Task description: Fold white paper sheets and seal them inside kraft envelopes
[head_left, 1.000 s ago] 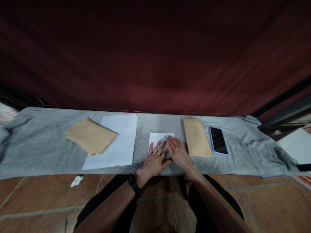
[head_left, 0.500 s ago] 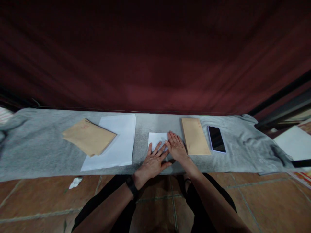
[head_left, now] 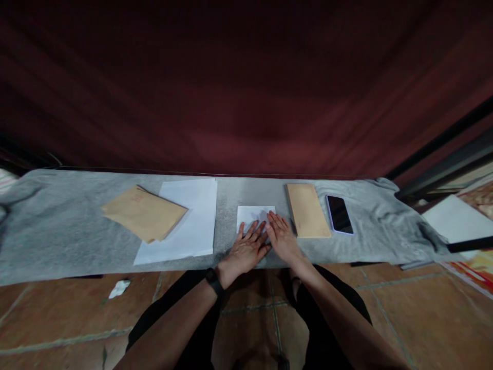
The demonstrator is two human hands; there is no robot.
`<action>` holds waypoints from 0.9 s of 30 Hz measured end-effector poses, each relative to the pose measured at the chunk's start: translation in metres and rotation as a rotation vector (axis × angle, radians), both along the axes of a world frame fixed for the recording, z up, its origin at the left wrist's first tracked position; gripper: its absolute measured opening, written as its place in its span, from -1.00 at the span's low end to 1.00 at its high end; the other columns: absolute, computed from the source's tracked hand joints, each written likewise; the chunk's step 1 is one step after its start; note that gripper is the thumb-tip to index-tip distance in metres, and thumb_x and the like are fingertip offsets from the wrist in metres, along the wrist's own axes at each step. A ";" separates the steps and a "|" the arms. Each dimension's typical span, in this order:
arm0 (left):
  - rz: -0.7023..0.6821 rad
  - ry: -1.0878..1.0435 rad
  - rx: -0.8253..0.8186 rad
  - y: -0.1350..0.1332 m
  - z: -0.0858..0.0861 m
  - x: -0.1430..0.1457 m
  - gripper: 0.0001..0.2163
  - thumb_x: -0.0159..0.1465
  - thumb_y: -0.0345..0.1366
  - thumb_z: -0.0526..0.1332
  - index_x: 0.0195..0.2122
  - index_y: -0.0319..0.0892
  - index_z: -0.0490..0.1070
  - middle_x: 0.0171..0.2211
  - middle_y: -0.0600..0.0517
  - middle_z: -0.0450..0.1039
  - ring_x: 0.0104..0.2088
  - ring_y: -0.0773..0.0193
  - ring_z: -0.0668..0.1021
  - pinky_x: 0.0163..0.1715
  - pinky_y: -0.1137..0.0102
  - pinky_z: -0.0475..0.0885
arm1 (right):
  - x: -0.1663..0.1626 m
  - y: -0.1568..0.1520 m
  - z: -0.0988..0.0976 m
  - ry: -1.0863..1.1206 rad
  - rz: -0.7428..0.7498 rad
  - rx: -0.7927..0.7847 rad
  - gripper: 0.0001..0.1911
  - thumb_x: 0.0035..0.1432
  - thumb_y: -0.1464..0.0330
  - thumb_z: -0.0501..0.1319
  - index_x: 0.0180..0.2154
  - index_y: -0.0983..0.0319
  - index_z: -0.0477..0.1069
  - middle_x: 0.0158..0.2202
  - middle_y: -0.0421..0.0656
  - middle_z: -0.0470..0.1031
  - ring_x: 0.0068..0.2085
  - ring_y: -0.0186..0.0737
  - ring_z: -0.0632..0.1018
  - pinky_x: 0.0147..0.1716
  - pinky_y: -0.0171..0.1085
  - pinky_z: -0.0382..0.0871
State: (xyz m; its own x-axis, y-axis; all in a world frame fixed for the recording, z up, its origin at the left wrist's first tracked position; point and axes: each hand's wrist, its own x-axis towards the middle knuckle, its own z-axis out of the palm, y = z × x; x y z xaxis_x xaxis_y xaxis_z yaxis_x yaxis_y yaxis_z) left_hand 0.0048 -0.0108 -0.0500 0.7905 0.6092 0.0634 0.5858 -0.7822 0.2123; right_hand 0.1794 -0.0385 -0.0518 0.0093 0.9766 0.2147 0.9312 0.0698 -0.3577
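A small folded white paper (head_left: pixel 254 215) lies on a grey cloth (head_left: pixel 57 231) in front of me. My left hand (head_left: pixel 243 252) rests flat on the paper's near edge, fingers stretched out and apart. My right hand (head_left: pixel 282 237) lies flat beside it on the paper's right corner, fingers straight and close together. Both palms press down and hold nothing. A black band sits on my left wrist.
Right of my hands lie a brown envelope (head_left: pixel 307 210) and a dark phone (head_left: pixel 339 214). To the left are white sheets (head_left: pixel 185 226) with a stack of brown envelopes (head_left: pixel 144 213) partly on them. A paper scrap (head_left: pixel 119 288) lies on the tiled floor. A dark red curtain hangs behind.
My right hand has slid back a little toward me along the folded paper. The left hand stays flat on it. The view has shifted slightly.
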 end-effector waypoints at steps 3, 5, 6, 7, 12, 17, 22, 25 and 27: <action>0.000 0.004 0.002 0.000 0.000 -0.001 -0.50 0.50 -0.12 -0.14 0.42 -0.12 0.07 0.42 -0.09 0.09 0.45 0.10 0.04 0.41 -0.07 -0.15 | -0.005 -0.017 0.002 -0.008 0.013 -0.027 -0.41 0.50 0.20 -0.23 0.31 0.33 0.26 0.32 0.03 0.31 0.37 -0.12 0.27 0.35 0.02 0.15; -0.007 0.008 0.000 0.001 -0.001 -0.001 -0.50 0.50 -0.18 -0.16 0.43 -0.18 0.04 0.43 -0.09 0.06 0.45 0.15 0.05 0.42 0.01 -0.11 | -0.006 -0.029 0.003 -0.031 0.029 -0.047 -0.41 0.50 0.19 -0.22 0.30 0.35 0.28 0.31 0.04 0.33 0.36 -0.11 0.29 0.34 0.00 0.17; -0.010 0.010 -0.004 0.002 -0.001 -0.002 -0.49 0.49 -0.20 -0.17 0.43 -0.21 0.03 0.43 -0.09 0.04 0.45 0.17 0.06 0.42 0.04 -0.08 | -0.007 -0.036 0.002 -0.045 0.037 -0.054 -0.41 0.50 0.18 -0.21 0.30 0.34 0.27 0.32 0.04 0.32 0.36 -0.11 0.29 0.34 0.00 0.18; -0.011 0.012 -0.007 0.003 0.000 -0.002 -0.49 0.49 -0.22 -0.17 0.42 -0.23 0.04 0.44 -0.10 0.04 0.44 0.18 0.07 0.41 0.07 -0.06 | -0.007 -0.042 0.001 -0.062 0.044 -0.055 -0.42 0.50 0.17 -0.19 0.31 0.32 0.26 0.33 0.03 0.31 0.36 -0.11 0.29 0.34 0.00 0.18; -0.047 -0.045 0.016 0.008 0.004 0.000 -0.51 0.47 -0.31 -0.15 0.39 -0.21 0.13 0.40 -0.09 0.14 0.41 0.22 0.17 0.40 0.14 0.03 | -0.010 -0.067 -0.009 -0.152 0.051 0.027 -0.44 0.47 0.18 -0.05 0.36 0.30 0.17 0.37 0.04 0.22 0.38 -0.06 0.26 0.35 0.05 0.14; -0.153 -0.070 -0.022 0.012 0.008 0.015 -0.53 0.50 -0.28 -0.21 0.37 -0.17 0.18 0.38 -0.03 0.19 0.39 0.32 0.20 0.39 0.26 0.05 | -0.015 -0.070 -0.016 -0.150 -0.001 0.069 -0.49 0.46 0.24 -0.01 0.30 0.33 0.27 0.30 0.08 0.35 0.36 -0.01 0.29 0.34 0.09 0.15; -0.160 -0.059 -0.012 0.028 0.005 0.031 -0.53 0.52 -0.20 -0.21 0.36 -0.14 0.20 0.39 -0.02 0.18 0.40 0.33 0.19 0.38 0.27 0.04 | -0.018 -0.065 -0.014 -0.116 -0.027 0.062 -0.52 0.45 0.24 0.01 0.25 0.34 0.32 0.24 0.07 0.43 0.34 0.00 0.32 0.34 0.06 0.17; -0.138 -0.053 0.001 0.040 0.001 0.038 -0.53 0.52 -0.17 -0.20 0.36 -0.13 0.19 0.40 -0.01 0.15 0.40 0.32 0.17 0.38 0.25 0.03 | -0.018 -0.063 -0.013 -0.094 -0.048 0.069 -0.52 0.44 0.25 0.01 0.26 0.33 0.32 0.23 0.06 0.44 0.32 0.01 0.35 0.33 0.07 0.18; -0.112 -0.039 -0.001 0.047 -0.001 0.042 -0.52 0.52 -0.15 -0.21 0.37 -0.13 0.17 0.41 -0.01 0.13 0.41 0.31 0.16 0.39 0.23 0.01 | -0.018 -0.062 -0.013 -0.077 -0.056 0.069 -0.52 0.44 0.25 0.00 0.26 0.31 0.32 0.25 0.04 0.43 0.31 0.02 0.35 0.32 0.08 0.18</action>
State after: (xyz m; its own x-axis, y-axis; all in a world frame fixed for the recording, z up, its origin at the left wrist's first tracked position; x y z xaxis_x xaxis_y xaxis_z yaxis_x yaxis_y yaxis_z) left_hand 0.0464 0.0362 -0.0513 0.8503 0.5176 0.0953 0.4862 -0.8419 0.2342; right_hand 0.1610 -0.1008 -0.0646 0.0444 0.9580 0.2833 0.9588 0.0388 -0.2815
